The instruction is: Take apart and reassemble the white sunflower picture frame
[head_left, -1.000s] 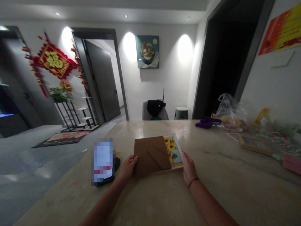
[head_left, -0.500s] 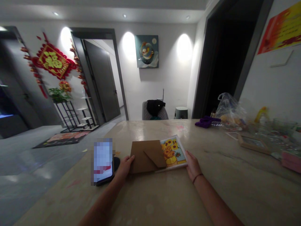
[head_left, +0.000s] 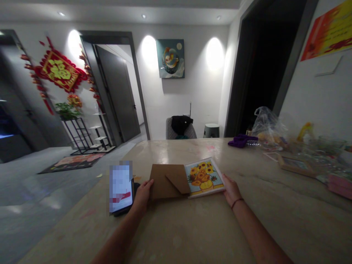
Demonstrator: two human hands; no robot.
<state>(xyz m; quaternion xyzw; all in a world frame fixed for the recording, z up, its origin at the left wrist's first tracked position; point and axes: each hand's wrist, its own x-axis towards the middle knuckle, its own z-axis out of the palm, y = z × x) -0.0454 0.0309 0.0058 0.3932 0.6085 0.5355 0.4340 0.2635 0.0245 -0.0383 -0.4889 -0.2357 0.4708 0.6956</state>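
On the pale marble-look table [head_left: 176, 223] lies a brown kraft envelope [head_left: 165, 181] with its flap [head_left: 178, 178] folded out to the right. My left hand [head_left: 143, 196] grips the envelope's left edge. Beside it, a small white-edged picture of sunflowers in a vase [head_left: 205, 178] sits flat, its left edge touching or just under the envelope. My right hand [head_left: 231, 190] holds the picture's lower right corner. A smartphone [head_left: 120, 189] with a pixelated screen lies just left of my left hand.
Farther right on the table are a purple item [head_left: 242, 140], a plastic bag [head_left: 268, 126], a wood-framed picture [head_left: 295, 165] and a pink packet [head_left: 339, 185]. The table's left edge drops to a grey floor. A chair with a black garment [head_left: 180, 126] stands beyond.
The picture has slid right out of the envelope and now shows whole. My right hand moved right with it, and my left hand drew the envelope slightly left.
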